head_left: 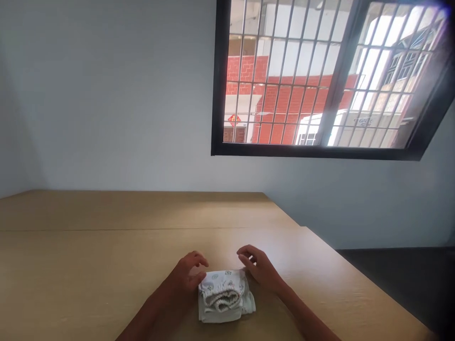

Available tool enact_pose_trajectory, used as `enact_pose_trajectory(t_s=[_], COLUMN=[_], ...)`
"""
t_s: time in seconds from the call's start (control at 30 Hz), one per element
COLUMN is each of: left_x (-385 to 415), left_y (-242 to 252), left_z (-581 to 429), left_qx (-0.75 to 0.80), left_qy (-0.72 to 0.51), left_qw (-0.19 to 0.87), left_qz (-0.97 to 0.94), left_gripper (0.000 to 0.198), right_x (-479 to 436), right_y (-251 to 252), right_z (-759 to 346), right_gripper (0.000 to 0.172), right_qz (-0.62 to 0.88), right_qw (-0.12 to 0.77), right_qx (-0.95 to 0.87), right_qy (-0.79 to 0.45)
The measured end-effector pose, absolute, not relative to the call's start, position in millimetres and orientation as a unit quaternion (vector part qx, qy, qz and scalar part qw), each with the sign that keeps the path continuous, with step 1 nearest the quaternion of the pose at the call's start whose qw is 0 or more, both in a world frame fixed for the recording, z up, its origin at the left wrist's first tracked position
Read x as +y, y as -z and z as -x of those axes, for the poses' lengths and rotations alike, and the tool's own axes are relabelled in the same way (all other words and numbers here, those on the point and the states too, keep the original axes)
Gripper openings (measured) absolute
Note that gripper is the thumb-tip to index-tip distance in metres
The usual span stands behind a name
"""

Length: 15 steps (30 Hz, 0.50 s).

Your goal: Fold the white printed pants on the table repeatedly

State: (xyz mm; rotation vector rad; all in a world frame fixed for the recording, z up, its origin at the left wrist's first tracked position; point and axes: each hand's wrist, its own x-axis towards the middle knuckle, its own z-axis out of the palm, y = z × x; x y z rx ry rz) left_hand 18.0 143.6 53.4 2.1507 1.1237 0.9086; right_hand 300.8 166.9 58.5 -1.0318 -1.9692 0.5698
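A small folded bundle of white cloth clothing lies on the wooden table near its front edge. Small dark printed figures dot its top, and a gathered elastic edge faces me in curled layers. My left hand is at the bundle's left side, fingers bent and apart, the thumb close to the cloth's upper left corner; whether it touches I cannot tell. Just off the upper right corner is my right hand, its fingers curved and a gap showing between thumb and fingers. Neither hand holds anything.
The light wooden table spreads far to the left, with a seam running across it. Its right edge slants toward me above a dark floor. Behind stand a pale wall and a barred window with a black frame.
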Motion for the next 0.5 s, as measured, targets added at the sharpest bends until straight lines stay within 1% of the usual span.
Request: enact_pose_trajectory(t_s=[0.1,0.17,0.2,0.23,0.3,0.33,0.4,0.5], left_x=[127,116,112,109,109,110,117,129], left_y=[-60,-64,-65,-64,-60,-58,-53,-51], left_z=[-25,-31,-34,-37,-39,-37,-29,-7], left_qx=[0.390,0.374,0.368,0.363,0.359,0.359,0.367,0.389], left_qy=[-0.301,-0.278,-0.276,-0.275,-0.257,-0.229,-0.156,-0.099], left_qw=[0.285,0.287,0.283,0.279,0.263,0.250,0.209,0.150], left_qz=[-0.822,-0.837,-0.842,-0.845,-0.858,-0.870,-0.893,-0.903], left_gripper=[0.014,0.014,0.019,0.024,0.035,0.040,0.048,0.057], right_x=[151,140,135,133,132,134,142,158], right_y=[-63,-66,-67,-68,-68,-68,-66,-59], right_z=[-293,-285,-281,-279,-279,-283,-297,-327], right_gripper=[0.019,0.015,0.017,0.024,0.041,0.045,0.047,0.045], right_qz=[0.389,0.362,0.346,0.329,0.303,0.298,0.313,0.371], right_qw=[0.412,0.392,0.373,0.345,0.261,0.212,0.146,0.123], right_qx=[-0.799,-0.820,-0.835,-0.853,-0.890,-0.903,-0.908,-0.893], right_qy=[-0.204,-0.206,-0.208,-0.210,-0.219,-0.226,-0.236,-0.222])
